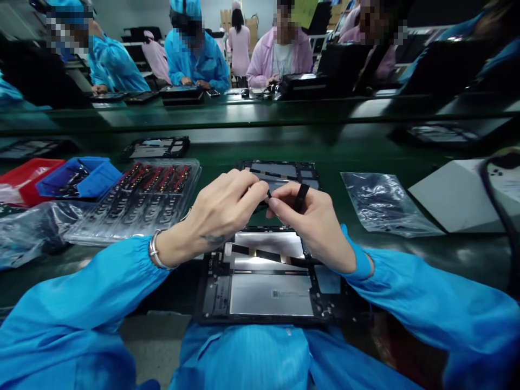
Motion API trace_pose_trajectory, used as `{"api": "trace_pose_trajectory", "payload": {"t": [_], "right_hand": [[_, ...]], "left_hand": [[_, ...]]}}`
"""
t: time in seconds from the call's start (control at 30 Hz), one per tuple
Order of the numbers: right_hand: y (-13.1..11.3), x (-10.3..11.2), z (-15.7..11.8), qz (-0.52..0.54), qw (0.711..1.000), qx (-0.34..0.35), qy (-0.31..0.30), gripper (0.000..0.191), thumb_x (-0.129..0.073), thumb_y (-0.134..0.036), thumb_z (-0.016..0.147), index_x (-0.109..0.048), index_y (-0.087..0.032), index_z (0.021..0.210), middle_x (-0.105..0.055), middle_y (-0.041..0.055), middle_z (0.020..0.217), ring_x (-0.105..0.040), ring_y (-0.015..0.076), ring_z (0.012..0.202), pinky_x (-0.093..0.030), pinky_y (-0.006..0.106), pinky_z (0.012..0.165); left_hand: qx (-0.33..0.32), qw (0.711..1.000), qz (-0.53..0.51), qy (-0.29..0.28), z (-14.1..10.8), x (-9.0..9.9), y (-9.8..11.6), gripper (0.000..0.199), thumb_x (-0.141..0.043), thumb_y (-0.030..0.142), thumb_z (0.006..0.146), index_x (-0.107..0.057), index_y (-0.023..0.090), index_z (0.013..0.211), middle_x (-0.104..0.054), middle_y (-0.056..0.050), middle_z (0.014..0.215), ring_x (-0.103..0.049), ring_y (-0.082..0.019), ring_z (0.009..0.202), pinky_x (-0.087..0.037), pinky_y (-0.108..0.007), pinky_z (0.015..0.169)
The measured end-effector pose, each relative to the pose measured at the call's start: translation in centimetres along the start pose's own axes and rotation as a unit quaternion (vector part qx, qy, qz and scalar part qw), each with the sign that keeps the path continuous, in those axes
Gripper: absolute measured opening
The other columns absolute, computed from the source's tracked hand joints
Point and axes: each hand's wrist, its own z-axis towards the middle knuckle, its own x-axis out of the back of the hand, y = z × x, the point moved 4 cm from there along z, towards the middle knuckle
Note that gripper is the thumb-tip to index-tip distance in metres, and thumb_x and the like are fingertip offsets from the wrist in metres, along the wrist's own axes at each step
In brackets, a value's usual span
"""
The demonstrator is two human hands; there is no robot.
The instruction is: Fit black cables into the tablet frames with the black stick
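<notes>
The green bench (357, 142) spans the view, and at its near edge lies the open tablet (272, 298), flat, with its silver inside facing up. It looks thin and fairly light, stiff at the frame but easily marked on the bare metal, so the black rim seems the place to take hold. A 2nd tablet (306, 168) lies just beyond the hands.

To the left, the clear tray (196, 172) holds rows of small parts; its thin plastic probably flexes, so it asks for a level grip at 2 sides. The white box (450, 195) is at the far right, with a flat, slippery-looking bag (384, 203) beside it. The blue bin (101, 181) and red bin (16, 172) are beyond the tray's left side.

The left hand (221, 208) and right hand (320, 222) meet above the tablet's far edge, fingers curled and tips nearly closed, pinching 1 black part (268, 194) between them. Mostly hidden, it looks very light and perhaps fragile; its edges suit a gentle fingertip pinch. A dark strip (301, 197) shows at the right fingers; whether it is held or worn, I cannot tell.
</notes>
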Motion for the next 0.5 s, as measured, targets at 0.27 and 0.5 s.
{"api": "trace_pose_trajectory", "payload": {"t": [0.27, 0.5], "right_hand": [[-0.3, 0.0, -0.4, -0.061, 0.997, 0.050, -0.010, 0.010, -0.064, -0.022, 0.091, -0.065, -0.018, 0.082, -0.065, -0.0014, 0.072, -0.058, 0.0112, 0.067, -0.045, 0.026, 0.063], [-1.3, -0.5, -2.5, -0.143, 0.988, 0.044, -0.031, 0.008, -0.067, -0.026, 0.091, -0.066, -0.022, 0.083, -0.065, 0.0001, 0.076, -0.058, 0.0149, 0.070, -0.043, 0.030, 0.063]], "left_hand": [[-0.016, 0.999, 0.030, -0.013, 0.1, 0.2, 0.6, 0.007, -0.057, 0.011, 0.095, -0.064, 0.011, 0.094, -0.068, -0.008, 0.085, -0.061, -0.019, 0.075, -0.052, -0.030, 0.066], [0.062, 0.995, 0.014, -0.076, -0.3, 3.3, 1.1, 0.025, -0.045, 0.017, 0.098, -0.065, 0.021, 0.084, -0.069, -0.002, 0.082, -0.064, -0.017, 0.076, -0.053, -0.032, 0.066]]}}
